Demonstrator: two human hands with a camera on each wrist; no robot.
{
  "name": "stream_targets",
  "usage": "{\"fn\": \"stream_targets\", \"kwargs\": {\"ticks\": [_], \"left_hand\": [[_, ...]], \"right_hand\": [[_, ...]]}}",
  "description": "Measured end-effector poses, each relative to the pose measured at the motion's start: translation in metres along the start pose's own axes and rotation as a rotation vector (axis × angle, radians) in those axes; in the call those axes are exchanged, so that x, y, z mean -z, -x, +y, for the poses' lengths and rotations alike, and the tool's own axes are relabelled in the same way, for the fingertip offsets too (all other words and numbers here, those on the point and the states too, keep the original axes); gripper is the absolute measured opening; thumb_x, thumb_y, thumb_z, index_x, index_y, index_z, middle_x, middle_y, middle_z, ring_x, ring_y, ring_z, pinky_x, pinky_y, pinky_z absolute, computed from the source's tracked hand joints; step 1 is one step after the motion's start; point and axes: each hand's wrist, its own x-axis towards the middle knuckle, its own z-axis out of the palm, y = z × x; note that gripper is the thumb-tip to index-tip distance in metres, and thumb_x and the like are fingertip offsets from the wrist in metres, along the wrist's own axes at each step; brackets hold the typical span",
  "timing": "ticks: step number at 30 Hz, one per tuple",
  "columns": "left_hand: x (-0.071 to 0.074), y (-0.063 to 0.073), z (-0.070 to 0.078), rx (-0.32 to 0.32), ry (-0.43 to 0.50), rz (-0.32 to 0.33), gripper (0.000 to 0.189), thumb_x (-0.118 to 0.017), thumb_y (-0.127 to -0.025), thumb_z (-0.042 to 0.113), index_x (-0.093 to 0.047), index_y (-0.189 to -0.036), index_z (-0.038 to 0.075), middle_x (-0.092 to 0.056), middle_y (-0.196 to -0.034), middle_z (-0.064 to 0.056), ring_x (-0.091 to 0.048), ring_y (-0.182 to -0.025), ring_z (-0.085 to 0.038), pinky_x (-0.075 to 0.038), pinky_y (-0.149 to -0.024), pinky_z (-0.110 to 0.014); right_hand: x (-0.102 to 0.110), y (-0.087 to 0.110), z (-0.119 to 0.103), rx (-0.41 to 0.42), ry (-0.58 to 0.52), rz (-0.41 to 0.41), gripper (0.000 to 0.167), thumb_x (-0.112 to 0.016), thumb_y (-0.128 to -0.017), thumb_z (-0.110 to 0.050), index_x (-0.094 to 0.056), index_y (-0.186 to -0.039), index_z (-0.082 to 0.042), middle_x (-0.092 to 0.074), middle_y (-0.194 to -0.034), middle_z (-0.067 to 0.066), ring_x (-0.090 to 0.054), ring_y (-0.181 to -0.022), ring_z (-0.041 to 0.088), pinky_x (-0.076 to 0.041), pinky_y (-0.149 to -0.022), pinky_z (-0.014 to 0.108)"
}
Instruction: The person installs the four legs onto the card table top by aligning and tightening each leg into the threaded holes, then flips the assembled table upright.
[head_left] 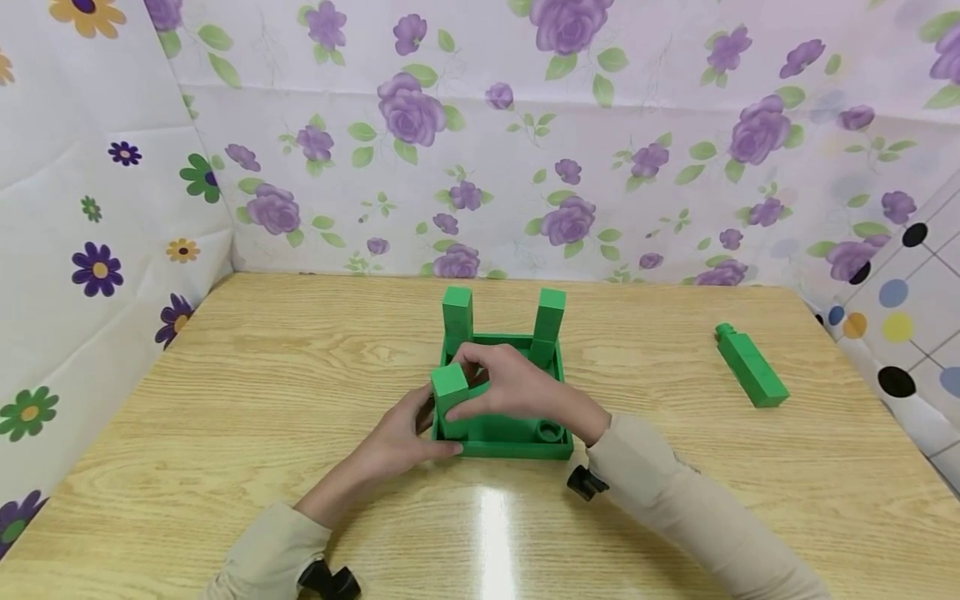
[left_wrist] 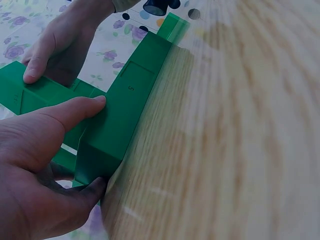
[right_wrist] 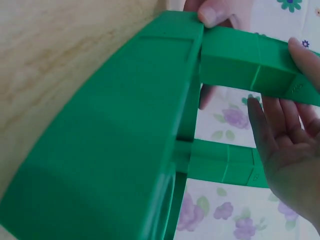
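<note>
A square green base with a raised rim lies on the table, square green posts standing at three corners. My left hand holds its front-left corner, the thumb on the front wall. My right hand grips the upright front-left post, thumb on one side and fingers on the other. In the right wrist view, this post meets the base near my left thumb. Behind it stand the back-left post and back-right post. A round socket shows at the front-right corner.
Another green post with a threaded end lies at the right of the wooden table. Flower-patterned cloth hangs along the back, and more patterned cloth borders the left side.
</note>
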Motion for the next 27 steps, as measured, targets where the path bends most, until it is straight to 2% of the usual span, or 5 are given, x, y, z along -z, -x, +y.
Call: {"fn": "stream_targets", "kwargs": {"ticks": [10, 15, 18, 23, 27], "left_hand": [[0.000, -0.001, 0.001, -0.022, 0.023, -0.014, 0.085, -0.074, -0.083, 0.000, -0.027, -0.153, 0.014, -0.033, -0.152, -0.005, -0.034, -0.137, -0.019, -0.033, -0.110, -0.040], [0.000, 0.000, 0.001, -0.024, 0.018, -0.010, 0.083, -0.074, -0.083, 0.001, -0.030, -0.151, 0.014, -0.036, -0.150, -0.005, -0.036, -0.136, -0.020, -0.034, -0.109, -0.041], [0.000, 0.000, 0.000, -0.037, 0.016, -0.011, 0.082, -0.074, -0.083, 0.000, -0.031, -0.151, 0.014, -0.038, -0.149, -0.005, -0.037, -0.136, -0.020, -0.035, -0.109, -0.040], [0.000, 0.001, 0.000, -0.051, 0.014, -0.017, 0.078, -0.074, -0.083, -0.001, -0.033, -0.149, 0.012, -0.041, -0.146, -0.006, -0.039, -0.135, -0.021, -0.037, -0.107, -0.038], [-0.001, 0.000, -0.001, -0.035, 0.004, -0.008, 0.079, -0.074, -0.083, 0.000, -0.033, -0.149, 0.010, -0.040, -0.146, -0.008, -0.039, -0.135, -0.023, -0.036, -0.108, -0.039]], "right_hand": [[-0.011, 0.006, -0.012, -0.075, 0.044, 0.119, 0.035, -0.085, -0.075, -0.017, -0.055, -0.092, -0.012, -0.064, -0.088, -0.006, -0.063, -0.085, 0.006, -0.055, -0.081, 0.032], [-0.013, 0.006, -0.013, -0.071, 0.062, 0.138, 0.036, -0.085, -0.075, -0.017, -0.059, -0.099, -0.012, -0.064, -0.090, -0.006, -0.062, -0.084, 0.006, -0.055, -0.081, 0.035], [-0.014, 0.006, -0.015, -0.082, 0.096, 0.133, 0.040, -0.085, -0.076, -0.022, -0.061, -0.107, -0.012, -0.062, -0.093, -0.006, -0.061, -0.084, 0.007, -0.054, -0.078, 0.030], [-0.011, 0.008, -0.017, -0.125, 0.109, 0.077, 0.064, -0.083, -0.078, -0.029, -0.054, -0.132, -0.009, -0.058, -0.120, 0.001, -0.056, -0.103, 0.016, -0.050, -0.085, 0.030], [-0.002, 0.007, -0.012, -0.087, -0.070, -0.003, 0.069, -0.079, -0.083, -0.021, -0.046, -0.142, -0.009, -0.049, -0.140, 0.006, -0.046, -0.125, 0.018, -0.042, -0.101, 0.031]]}}
